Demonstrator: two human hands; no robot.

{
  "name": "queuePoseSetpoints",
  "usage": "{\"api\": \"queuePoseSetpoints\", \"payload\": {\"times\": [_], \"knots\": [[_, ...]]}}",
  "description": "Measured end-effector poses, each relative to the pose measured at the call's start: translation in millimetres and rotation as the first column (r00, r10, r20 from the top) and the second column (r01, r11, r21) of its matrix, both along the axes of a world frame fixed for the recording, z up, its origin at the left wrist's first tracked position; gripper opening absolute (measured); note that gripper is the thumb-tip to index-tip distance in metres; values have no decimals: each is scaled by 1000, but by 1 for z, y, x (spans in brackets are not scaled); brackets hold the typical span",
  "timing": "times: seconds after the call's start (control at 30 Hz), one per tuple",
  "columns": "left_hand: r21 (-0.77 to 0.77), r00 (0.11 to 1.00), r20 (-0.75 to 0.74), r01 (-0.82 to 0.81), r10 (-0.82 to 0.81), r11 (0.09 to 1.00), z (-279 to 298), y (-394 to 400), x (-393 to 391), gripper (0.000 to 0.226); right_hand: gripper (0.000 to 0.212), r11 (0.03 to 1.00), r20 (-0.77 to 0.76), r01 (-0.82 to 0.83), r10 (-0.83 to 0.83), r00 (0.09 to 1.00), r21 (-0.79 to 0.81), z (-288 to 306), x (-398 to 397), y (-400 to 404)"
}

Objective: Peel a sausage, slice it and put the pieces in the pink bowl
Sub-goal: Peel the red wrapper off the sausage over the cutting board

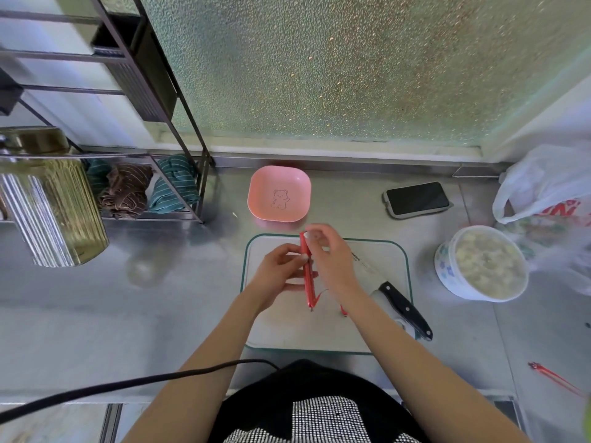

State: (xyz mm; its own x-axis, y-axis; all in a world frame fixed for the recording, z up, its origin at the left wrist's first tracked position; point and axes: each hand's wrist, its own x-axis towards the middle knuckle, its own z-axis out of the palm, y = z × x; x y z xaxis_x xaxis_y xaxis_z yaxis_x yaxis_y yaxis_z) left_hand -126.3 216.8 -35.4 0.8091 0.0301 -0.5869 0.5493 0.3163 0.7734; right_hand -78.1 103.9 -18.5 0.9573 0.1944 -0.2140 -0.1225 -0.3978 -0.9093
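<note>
While both hands (307, 263) pinch it, the sausage (307, 276) runs lengthwise toward the bowl (279, 194), which holds nothing.

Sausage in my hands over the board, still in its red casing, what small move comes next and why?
Probably keep pulling the casing down with the right hand, which pinches the top of the sausage while the left hand holds its middle. A red strip already hangs loose near the lower end, yet most of the casing is on. The knife lies unused on the board and the pink bowl is empty.
</note>
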Motion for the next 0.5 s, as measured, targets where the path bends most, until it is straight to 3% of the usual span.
{"api": "queuePoseSetpoints", "payload": {"times": [0.23,0.5], "knots": [[38,998,38,53,-55,998,13,0,2,12,11,963,-203,191,-152,967,188,2,-2,-6],[-59,989,145,36,-27,998,40,2,9,9,10,917,-179,244,-195,964,316,40,-1,-4]]}}
